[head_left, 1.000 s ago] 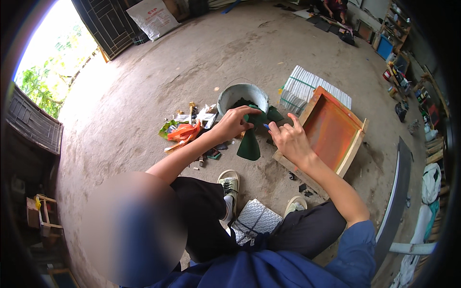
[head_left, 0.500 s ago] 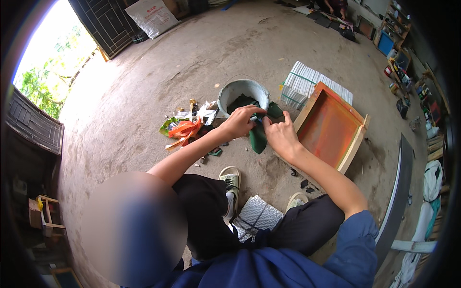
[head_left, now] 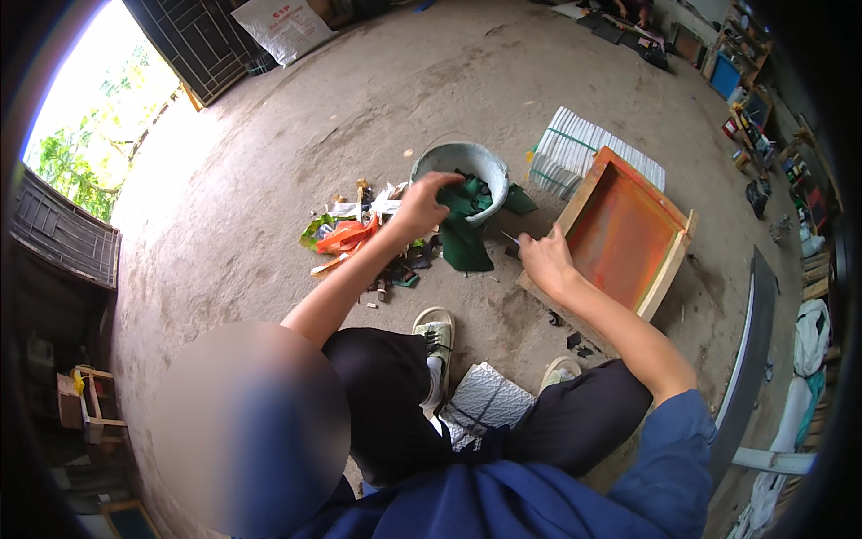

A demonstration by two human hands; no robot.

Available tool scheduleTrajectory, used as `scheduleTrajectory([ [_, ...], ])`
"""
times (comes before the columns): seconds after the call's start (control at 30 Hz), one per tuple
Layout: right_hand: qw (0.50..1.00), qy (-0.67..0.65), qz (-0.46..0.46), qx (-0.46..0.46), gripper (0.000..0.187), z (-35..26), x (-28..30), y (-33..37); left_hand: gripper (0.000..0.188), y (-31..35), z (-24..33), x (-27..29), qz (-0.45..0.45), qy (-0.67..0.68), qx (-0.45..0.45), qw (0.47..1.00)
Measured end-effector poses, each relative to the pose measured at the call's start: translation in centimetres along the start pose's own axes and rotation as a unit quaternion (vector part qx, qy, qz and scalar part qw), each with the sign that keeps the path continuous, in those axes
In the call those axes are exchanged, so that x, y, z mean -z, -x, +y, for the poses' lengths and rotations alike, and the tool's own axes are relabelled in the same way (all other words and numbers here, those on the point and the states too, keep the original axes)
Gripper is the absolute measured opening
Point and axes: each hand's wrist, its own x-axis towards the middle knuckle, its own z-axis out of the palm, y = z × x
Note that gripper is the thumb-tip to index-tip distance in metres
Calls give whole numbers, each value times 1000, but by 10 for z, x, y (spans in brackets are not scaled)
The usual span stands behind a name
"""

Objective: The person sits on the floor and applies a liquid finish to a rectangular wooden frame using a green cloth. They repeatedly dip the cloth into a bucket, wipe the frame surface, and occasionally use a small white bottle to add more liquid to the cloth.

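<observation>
My left hand is over the left rim of a grey-white bucket. Its thumb and forefinger are curved apart, close to dark green sheet material, with no clear grip on it. Pieces of this material fill the bucket, and one green flap hangs over the front rim. Another green piece lies by the bucket's right side. To the right of the bucket, beside a wooden frame, my right hand is closed around a thin, pale, pointed blade, its tip toward the bucket. The handle is hidden in my fingers.
The wooden frame with an orange-stained panel leans against a strapped stack of white sheets. Orange and white scraps litter the floor left of the bucket. A silvery wrapped bundle lies between my feet. Shelves with bottles line the right wall.
My hands have drawn apart: the left moved left over the bucket rim, the right moved right and down with the blade. More of the bucket's green contents shows.
</observation>
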Motion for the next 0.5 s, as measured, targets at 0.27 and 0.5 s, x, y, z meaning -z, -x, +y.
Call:
scheduleTrajectory([
  [0.27, 969, -154, -181, -68, 26, 9, -78, 14, 64, -25, -18, 36, -9, 12, -6, 1000],
  [0.5, 916, -295, -205, -180, 29, -64, -194, 9, 60, -78, -45, 20, 69, -21, -105, 992],
])
